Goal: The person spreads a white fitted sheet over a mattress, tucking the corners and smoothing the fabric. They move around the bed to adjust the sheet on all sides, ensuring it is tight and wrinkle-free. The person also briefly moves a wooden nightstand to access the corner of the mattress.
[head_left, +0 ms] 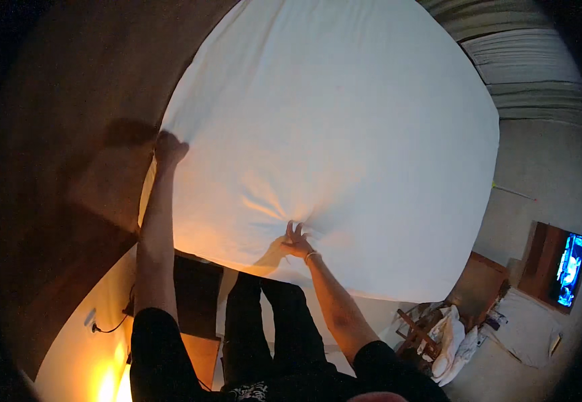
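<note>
A white sheet point(344, 127) covers the broad mattress in front of me, mostly smooth. At its left edge, beside the dark brown headboard point(63, 127), my left hand point(170, 148) is closed on the sheet's border; the fingertips are hidden in shadow. My right hand point(296, 242) lies on the sheet close to the near edge, its fingers apart and pressing down. Creases spread out from under that hand. A thin band circles the right wrist.
A lit lamp point(106, 388) glows at the lower left, near a cord point(108, 329). To the lower right stands a wooden chair point(419, 333) with white cloth heaped by it. A lit screen point(571, 269) is at the far right, and grey curtains point(525, 57) hang at the upper right.
</note>
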{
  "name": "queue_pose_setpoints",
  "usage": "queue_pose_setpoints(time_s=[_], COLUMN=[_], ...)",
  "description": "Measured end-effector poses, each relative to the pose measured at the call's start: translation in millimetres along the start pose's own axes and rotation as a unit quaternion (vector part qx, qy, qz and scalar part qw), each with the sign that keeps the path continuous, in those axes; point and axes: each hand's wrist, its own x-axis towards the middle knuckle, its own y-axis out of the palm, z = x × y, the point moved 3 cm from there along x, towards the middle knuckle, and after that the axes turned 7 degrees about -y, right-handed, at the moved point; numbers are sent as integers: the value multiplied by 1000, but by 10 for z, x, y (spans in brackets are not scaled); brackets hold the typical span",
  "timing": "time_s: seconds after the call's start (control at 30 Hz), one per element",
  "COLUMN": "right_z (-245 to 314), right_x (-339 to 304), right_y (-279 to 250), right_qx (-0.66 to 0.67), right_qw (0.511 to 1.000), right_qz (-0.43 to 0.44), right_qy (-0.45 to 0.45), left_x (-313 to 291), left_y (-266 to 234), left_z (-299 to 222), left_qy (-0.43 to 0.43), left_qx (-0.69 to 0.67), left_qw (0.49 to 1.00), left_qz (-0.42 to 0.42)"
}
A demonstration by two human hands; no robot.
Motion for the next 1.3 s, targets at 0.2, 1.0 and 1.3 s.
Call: queue_pose_setpoints(time_s=[0.2,1.0,1.3], right_z=[56,3158,3137], right_x=[670,3732,3587], right_y=[-1342,-4827,-4922], right_qx=[-46,-350,-313], right_qw=[997,835,832], right_qz=[53,-382,-418], right_qy=[-19,-183,-189], left_x=[242,522,413], left_y=[-24,233,95], left_z=[-672,-1846,-1834], left_qy=[18,-12,-37], left_qx=[-85,-21,-30], left_qw=[994,925,948], left_qz=[-60,-380,-314])
